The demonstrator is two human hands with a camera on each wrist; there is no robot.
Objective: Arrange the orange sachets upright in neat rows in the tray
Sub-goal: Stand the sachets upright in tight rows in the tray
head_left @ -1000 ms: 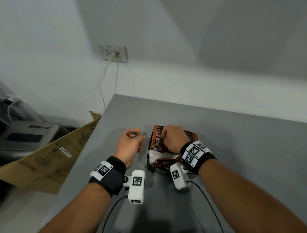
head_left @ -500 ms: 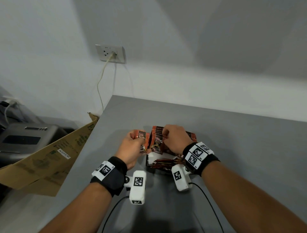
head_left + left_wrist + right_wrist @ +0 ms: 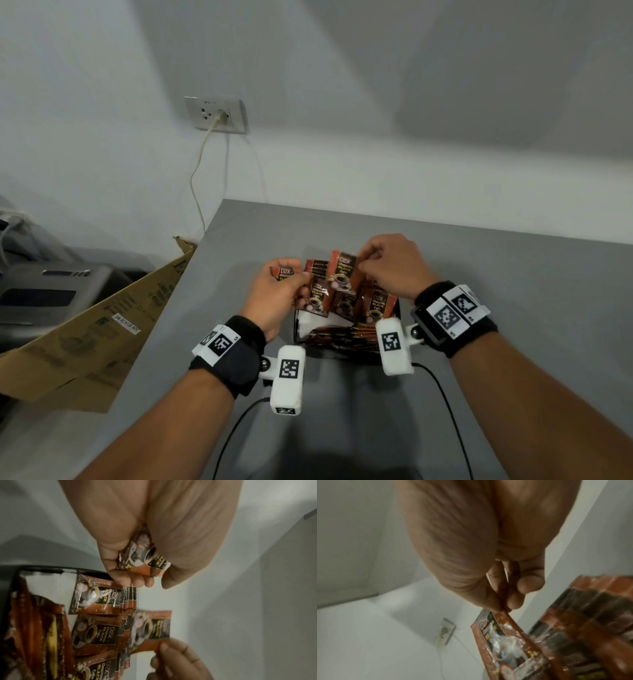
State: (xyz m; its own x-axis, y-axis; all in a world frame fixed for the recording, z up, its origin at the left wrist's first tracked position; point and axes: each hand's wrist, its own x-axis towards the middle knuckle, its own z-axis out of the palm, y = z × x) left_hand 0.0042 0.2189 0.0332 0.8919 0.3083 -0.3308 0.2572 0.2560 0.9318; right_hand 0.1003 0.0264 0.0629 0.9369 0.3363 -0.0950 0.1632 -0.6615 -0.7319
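A grey table [image 3: 479, 274] stands against a white wall with a socket [image 3: 215, 114]; a flattened cardboard box [image 3: 102, 325] leans at its left edge.

The right hand [image 3: 390, 265] pinches the top edge of one orange sachet [image 3: 342, 270] between thumb and fingertips and holds it raised above the rows; a second ago this hand lay pressed down among the packed sachets, so it has drawn one out or is about to seat it. The left hand [image 3: 277, 298] grips another sachet [image 3: 285, 273] in curled fingers; a second ago it was well to the left of the tray, and now it is just beside the tray's left wall, touching the front row.

The tray [image 3: 297, 322] sits between the wrists, its far part filled with upright sachets [image 3: 376, 303] in rows, while a loose heap [image 3: 342, 334] lies flat in the near part.

Both hands now carry a sachet at the tray, which suggests two more placements are imminent, though the flat heap means the job is far from finished.
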